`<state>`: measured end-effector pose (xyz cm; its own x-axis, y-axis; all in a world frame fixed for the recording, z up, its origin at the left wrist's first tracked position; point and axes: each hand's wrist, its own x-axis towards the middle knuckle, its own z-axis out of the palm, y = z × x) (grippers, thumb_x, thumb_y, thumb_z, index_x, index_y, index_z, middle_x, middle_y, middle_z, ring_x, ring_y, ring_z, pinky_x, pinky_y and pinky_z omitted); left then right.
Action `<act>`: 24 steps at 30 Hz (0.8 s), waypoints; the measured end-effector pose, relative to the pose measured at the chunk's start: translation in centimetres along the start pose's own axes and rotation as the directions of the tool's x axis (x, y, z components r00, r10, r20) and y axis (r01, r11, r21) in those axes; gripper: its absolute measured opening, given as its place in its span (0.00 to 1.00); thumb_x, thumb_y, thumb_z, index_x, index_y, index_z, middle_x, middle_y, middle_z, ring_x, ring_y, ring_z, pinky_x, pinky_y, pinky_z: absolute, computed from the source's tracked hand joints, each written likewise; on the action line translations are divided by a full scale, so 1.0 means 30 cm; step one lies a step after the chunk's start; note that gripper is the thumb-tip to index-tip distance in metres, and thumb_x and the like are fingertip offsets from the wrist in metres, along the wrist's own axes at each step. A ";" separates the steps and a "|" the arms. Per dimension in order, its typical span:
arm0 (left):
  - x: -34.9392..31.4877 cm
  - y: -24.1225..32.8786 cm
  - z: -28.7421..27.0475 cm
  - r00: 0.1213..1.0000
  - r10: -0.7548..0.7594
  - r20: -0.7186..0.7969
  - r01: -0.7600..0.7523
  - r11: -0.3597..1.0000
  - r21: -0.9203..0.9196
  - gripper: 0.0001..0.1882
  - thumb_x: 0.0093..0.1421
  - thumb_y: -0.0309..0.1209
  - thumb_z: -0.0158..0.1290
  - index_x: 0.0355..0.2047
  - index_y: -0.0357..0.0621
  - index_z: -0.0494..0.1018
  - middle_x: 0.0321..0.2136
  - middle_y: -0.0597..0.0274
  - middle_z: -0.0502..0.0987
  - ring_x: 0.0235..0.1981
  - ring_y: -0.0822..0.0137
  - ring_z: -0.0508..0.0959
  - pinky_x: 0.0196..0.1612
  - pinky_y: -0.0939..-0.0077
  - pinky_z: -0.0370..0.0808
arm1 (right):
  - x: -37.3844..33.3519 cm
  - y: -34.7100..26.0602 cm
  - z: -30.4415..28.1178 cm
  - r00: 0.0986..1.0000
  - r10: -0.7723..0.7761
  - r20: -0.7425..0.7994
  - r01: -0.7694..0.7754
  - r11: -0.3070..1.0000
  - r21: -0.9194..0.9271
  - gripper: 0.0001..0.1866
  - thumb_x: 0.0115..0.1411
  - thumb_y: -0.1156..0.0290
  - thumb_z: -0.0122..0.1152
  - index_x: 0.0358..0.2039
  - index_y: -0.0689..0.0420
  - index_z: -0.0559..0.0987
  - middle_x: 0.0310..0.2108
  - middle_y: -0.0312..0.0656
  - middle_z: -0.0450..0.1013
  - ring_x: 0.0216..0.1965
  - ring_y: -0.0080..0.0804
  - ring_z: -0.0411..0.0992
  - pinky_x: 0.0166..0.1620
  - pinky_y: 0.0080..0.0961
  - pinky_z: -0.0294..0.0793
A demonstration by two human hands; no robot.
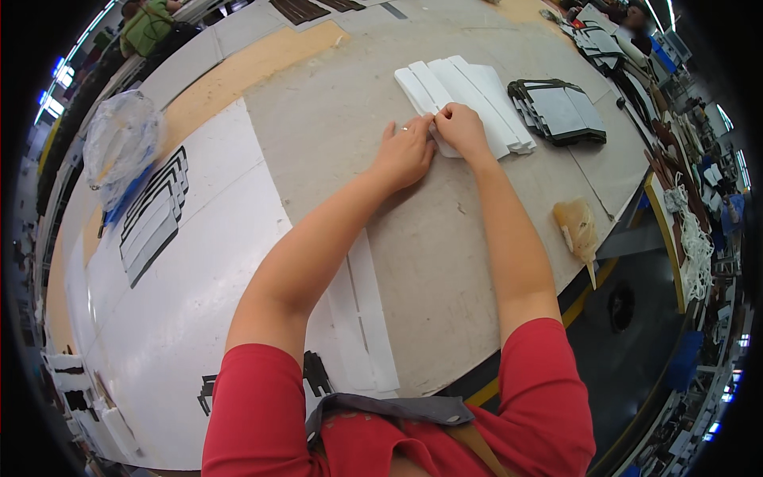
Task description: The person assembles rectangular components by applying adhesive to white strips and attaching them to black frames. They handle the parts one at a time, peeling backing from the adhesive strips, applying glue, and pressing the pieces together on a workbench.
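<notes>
Several flat white pieces [469, 83] lie overlapped in a fanned stack at the far middle of the table. My left hand [405, 151] rests at the left edge of this stack, its fingers stretched forward and its thumb apart; a ring sits on one finger. Curled in a pinch, my right hand [463, 131] lies over the near left part of the white pieces. Its fingertips meet those of my left hand at the stack's edge. What the pinch holds is hidden by the fingers.
Dark-edged light panels [560, 111] are stacked right of the white pieces. A yellowish bag with a pointed tip [576, 222] lies at the table's right edge. To the left are fanned dark-edged pieces [155, 211] and a clear plastic bag [123, 139]. A person in green [149, 28] sits far left.
</notes>
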<state>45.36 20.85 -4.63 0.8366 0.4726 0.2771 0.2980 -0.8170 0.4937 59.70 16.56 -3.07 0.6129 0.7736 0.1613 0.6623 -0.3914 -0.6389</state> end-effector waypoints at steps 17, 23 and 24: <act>0.122 0.033 0.017 0.992 -0.123 0.005 0.118 0.957 0.267 0.23 0.61 0.46 0.36 0.50 0.49 0.66 0.56 0.61 0.63 0.57 0.58 0.61 0.60 0.44 0.43 | -0.261 0.100 -0.911 0.632 0.344 -0.695 0.539 0.449 0.712 0.14 0.60 0.70 0.46 0.39 0.70 0.71 0.37 0.44 0.70 0.36 0.33 0.71 0.40 0.29 0.71; -0.089 0.213 -0.156 0.955 -0.088 -0.282 -0.039 0.908 -0.417 0.17 0.59 0.37 0.48 0.48 0.44 0.67 0.43 0.57 0.71 0.44 0.66 0.70 0.48 0.72 0.65 | -0.587 -0.025 -0.643 0.652 -0.187 -0.734 0.192 0.978 -0.079 0.08 0.60 0.70 0.51 0.34 0.61 0.73 0.28 0.39 0.71 0.30 0.27 0.69 0.36 0.20 0.69; -0.187 0.298 -0.187 0.960 -0.099 -0.261 -0.066 0.829 -0.556 0.17 0.59 0.34 0.50 0.47 0.42 0.67 0.40 0.58 0.71 0.42 0.69 0.70 0.44 0.79 0.67 | -0.632 -0.030 -0.566 0.708 -0.212 -0.674 0.253 0.967 -0.038 0.05 0.59 0.72 0.53 0.32 0.60 0.73 0.26 0.40 0.70 0.28 0.30 0.68 0.34 0.22 0.68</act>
<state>40.77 12.74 2.86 0.6539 0.6209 0.4323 -0.0632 -0.5245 0.8490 54.81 -6.21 7.23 0.5841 0.2942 0.7565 0.8117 -0.2014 -0.5483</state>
